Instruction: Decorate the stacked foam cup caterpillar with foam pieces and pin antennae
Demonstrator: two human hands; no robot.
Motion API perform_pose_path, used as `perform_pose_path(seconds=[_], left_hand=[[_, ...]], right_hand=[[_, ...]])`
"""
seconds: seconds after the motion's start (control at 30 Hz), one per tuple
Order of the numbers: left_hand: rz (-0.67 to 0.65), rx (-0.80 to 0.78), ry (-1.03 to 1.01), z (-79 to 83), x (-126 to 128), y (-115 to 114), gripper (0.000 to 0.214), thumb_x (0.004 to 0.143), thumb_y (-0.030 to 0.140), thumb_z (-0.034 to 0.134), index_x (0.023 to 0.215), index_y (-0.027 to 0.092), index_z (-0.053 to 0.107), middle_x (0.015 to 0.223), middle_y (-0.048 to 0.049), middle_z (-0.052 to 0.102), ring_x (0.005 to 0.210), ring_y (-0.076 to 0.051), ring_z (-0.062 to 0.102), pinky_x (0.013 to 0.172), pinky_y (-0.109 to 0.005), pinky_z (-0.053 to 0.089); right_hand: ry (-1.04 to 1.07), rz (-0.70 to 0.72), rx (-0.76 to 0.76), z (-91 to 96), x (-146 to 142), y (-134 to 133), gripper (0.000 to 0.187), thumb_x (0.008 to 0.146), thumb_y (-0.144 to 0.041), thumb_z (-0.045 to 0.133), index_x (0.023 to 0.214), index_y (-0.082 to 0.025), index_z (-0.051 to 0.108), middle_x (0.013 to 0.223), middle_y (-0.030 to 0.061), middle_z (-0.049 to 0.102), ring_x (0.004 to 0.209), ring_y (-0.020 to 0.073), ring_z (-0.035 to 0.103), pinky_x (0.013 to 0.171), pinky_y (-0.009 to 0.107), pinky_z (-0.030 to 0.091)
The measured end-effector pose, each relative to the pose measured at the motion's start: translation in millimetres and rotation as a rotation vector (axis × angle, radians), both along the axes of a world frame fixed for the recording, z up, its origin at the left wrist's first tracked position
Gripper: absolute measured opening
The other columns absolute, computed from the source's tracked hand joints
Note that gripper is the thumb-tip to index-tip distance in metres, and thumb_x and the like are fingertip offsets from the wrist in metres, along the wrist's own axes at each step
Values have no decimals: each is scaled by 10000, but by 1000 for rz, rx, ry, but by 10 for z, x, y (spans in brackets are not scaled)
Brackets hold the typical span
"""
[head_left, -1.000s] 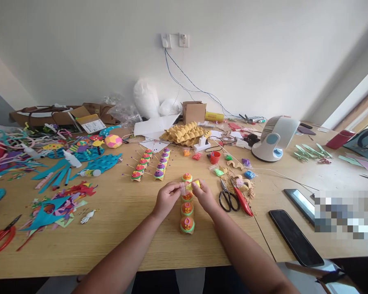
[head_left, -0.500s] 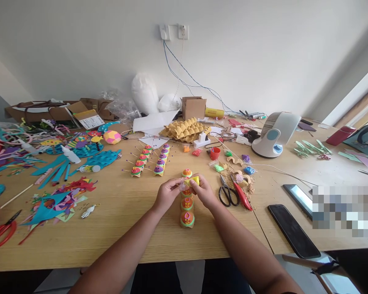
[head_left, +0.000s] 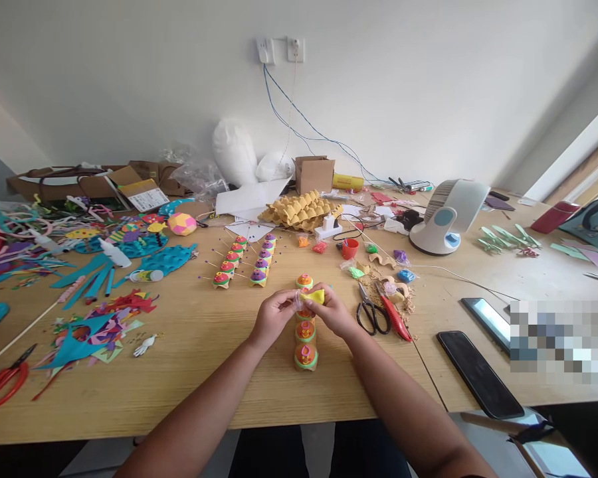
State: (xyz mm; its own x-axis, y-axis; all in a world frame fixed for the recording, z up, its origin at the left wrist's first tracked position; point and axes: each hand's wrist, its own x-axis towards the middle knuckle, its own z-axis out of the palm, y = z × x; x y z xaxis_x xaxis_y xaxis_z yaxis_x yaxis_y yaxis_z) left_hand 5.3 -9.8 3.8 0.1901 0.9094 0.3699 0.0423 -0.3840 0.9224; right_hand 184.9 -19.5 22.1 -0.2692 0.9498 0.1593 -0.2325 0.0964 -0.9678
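Between both hands is a small bag of yellow modelling clay (head_left: 313, 297) with a clear plastic end. My left hand (head_left: 274, 318) pinches the clear plastic at its left side. The fingers of my right hand (head_left: 335, 312) are closed around the yellow lump. Directly beneath stands an egg-carton strip (head_left: 306, 358), its domes covered in orange and green clay with pink and yellow details; my hands hide its middle part. Two finished-looking strips, one red and green (head_left: 225, 273) and one purple (head_left: 260, 271), stand farther off to the left with pins sticking out sideways.
Black-handled scissors (head_left: 373, 317), a red cutter (head_left: 396, 315) and small clay bags (head_left: 406, 276) lie right of my hands. Phones (head_left: 480, 375) and a white fan (head_left: 446, 219) are farther right. Paper scraps (head_left: 97, 332) and red scissors (head_left: 2, 388) lie left. Egg cartons (head_left: 301, 211) are stacked behind.
The yellow clay bag has turned slightly in my fingers and shows broader. Another person's hand at the left edge has gone out of view. My hands stay almost in place.
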Motion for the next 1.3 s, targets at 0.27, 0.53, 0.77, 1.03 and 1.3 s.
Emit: perform_pose_path(seconds=[0.27, 0.53, 0.77, 1.03, 1.3], left_hand=[[3, 32, -14, 58, -21, -11, 156, 844, 305, 717, 919, 178, 770, 911, -52, 760, 837, -175, 701, 796, -284, 561], [102, 51, 35, 42, -22, -15, 215, 861, 345, 696, 984, 188, 776, 1010, -73, 764, 920, -191, 704, 829, -291, 564], [31, -66, 32, 55, -41, 8, 318, 868, 417, 687, 1085, 197, 760, 1164, -82, 750, 1070, -226, 701, 935, -330, 564], [-41, -57, 84, 47, -38, -13, 338, 859, 432, 696, 1086, 186, 747, 1108, -87, 744, 935, -203, 714, 812, -298, 591], [51, 184, 174, 89, -44, -39, 213, 917, 366, 636, 986, 209, 761, 1045, -82, 733, 954, -194, 678, 812, -283, 547]], right_hand=[[57, 75, -51, 19, -38, -44, 396, 782, -477, 774, 932, -222, 511, 695, -45, 638, 576, 104, 559, 572, 246, 460], [63, 54, -82, 30, -27, -25, 397, 783, -510, 760, 952, -210, 562, 704, -23, 654, 592, 111, 566, 578, 245, 441], [-11, -24, -49, 23, -2, 17, 389, 797, -541, 725, 962, -214, 593, 696, -27, 627, 627, 128, 583, 631, 270, 481], [-247, -80, 185, 5, 0, 0, 234, 853, -403, 668, 964, -218, 577, 889, 5, 612, 733, 133, 575, 653, 269, 488], [-97, -52, 88, 30, -86, -60, 282, 860, -480, 666, 953, -249, 534, 756, -23, 560, 638, 133, 542, 587, 266, 457]])
